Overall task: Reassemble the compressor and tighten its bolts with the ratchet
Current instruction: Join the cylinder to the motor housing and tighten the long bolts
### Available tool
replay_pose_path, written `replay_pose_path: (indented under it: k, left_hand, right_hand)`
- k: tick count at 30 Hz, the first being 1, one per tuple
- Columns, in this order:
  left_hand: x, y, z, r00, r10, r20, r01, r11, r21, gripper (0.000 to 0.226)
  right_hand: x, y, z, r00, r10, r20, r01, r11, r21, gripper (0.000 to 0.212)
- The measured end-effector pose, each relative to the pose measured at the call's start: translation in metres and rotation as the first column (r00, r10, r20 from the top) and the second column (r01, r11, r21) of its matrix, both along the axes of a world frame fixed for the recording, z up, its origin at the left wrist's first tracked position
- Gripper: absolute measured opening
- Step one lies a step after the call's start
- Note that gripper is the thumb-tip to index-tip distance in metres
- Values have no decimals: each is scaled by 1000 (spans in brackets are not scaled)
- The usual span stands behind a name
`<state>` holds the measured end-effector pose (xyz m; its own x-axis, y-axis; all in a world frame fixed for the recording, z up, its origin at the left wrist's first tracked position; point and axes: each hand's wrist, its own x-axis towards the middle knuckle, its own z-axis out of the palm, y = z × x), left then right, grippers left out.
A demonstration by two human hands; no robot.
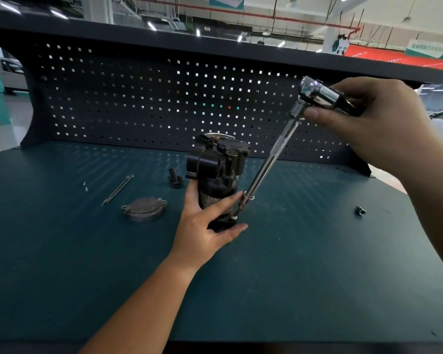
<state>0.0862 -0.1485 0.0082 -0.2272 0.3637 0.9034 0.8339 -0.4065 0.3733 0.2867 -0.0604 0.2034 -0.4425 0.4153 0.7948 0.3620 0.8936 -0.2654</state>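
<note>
- Two bare hands worked over a teal table (pixel 292 277), and the left forearm reached in from the near edge.
- Nearest, the left hand (pixel 210 221) gripped the lower body of the compressor (pixel 218 169), thumb on its left side and fingers wrapped across its front and right.
- That compressor stood upright near the middle of the table, dark and bulky at the top, its foot down at the table surface inside the left hand's grip.
- Beside it, the ratchet (pixel 266 164) slanted up to the right. The tip of its long extension bar sat on a bolt (pixel 233 217) low on the compressor's right side, just beside the left fingertips.
- Higher on the right, the right hand (pixel 374 123) had its fingers curled round the ratchet's handle, just behind the shiny head.
- Left of the compressor lay a round grey cover plate (pixel 144 208). Beyond it were two long thin bolts (pixel 117 190) side by side and a small screw (pixel 85 187).
- Just left of the compressor's top lay a small black part (pixel 175 178), while a small dark fitting (pixel 360 210) lay well apart on the right.
- Farthest back, a dark pegboard (pixel 138 98) rose along the table's far edge.
</note>
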Motion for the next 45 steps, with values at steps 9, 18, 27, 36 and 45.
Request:
replay_pose_path:
  k: [9,18,27,36,45]
  left_hand:
    - [-2,0,-1,1000,-20,-8,20,1000,-5,51]
    - [-3,1,-3,998,40,-51,-39,999,17,47]
    - [-2,5,-7,995,71,-64,-69,997,34,46]
    - [-2,3,-7,994,91,-58,-89,996,31,43]
    - [6,3,-3,988,147,-56,-149,988,-39,64]
  right_hand:
    - [1,0,-1,1000,4,2,-4,1000,-6,60]
    - [-1,-3,1,999,-13,43,14,1000,-27,57]
    - [-10,-8,22,964,-55,259,72,996,-55,58]
    - [-17,-13,34,925,-11,380,11,1000,4,71]
    - [-21,-22,21,950,47,308,-58,998,25,68]
